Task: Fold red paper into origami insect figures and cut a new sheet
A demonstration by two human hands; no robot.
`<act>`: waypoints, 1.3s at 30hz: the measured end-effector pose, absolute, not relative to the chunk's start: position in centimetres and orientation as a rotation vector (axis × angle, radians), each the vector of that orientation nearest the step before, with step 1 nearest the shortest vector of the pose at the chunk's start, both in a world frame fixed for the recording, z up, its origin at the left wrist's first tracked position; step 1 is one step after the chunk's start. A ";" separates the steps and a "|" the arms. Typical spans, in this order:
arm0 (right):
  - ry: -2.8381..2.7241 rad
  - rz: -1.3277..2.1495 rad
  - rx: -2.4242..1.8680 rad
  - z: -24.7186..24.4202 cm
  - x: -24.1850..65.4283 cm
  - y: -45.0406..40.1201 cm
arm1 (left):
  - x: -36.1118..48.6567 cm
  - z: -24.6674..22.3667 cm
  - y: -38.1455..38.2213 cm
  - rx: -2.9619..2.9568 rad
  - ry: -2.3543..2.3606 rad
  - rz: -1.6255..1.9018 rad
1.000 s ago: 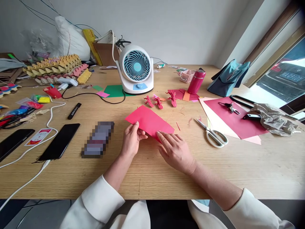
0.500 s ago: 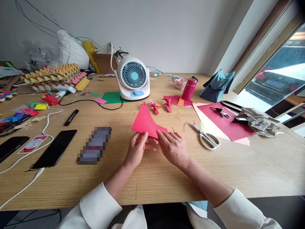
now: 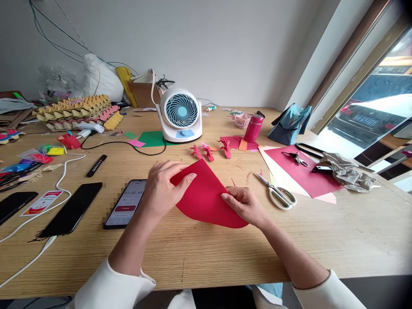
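Observation:
A sheet of red paper, curved along its lower edge, is held above the table between both hands. My left hand grips its upper left side, thumb on the face and fingers behind. At the right edge, my right hand pinches it between the thumb and curled fingers. Beyond the paper lie several small red folded paper figures. White-handled scissors rest to the right of my right hand, blades pointing away to the left.
A white fan stands at the back. Left are a lit phone, a dark phone, a black marker and white cable. On the right are a pink bottle, red sheet, keys and a blue bag.
The red paper has been turned and tilted, so its broad face shows and its curved edge points down. My left hand has moved up and left; my right hand has shifted slightly right and lower.

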State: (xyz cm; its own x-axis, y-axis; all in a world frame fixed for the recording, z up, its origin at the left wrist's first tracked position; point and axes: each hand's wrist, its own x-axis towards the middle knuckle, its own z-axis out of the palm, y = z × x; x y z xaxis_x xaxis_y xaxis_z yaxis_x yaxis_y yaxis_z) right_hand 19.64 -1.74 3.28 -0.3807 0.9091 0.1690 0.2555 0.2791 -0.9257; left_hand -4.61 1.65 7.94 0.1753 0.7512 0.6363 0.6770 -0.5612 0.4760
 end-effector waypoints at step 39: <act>-1.475 1.118 -1.076 2.1 21.0 -0.3 | -1.4 13.6 5.3 1.951 0.945 1.440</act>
State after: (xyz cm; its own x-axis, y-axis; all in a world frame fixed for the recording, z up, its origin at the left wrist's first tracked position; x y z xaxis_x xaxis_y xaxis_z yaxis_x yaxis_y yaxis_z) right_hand 21.01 -0.34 2.07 -0.1506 0.9728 0.1762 0.0932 0.1914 -0.9771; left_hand -1.38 5.32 13.62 0.1861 0.7899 0.5843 0.2220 -0.6131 0.7582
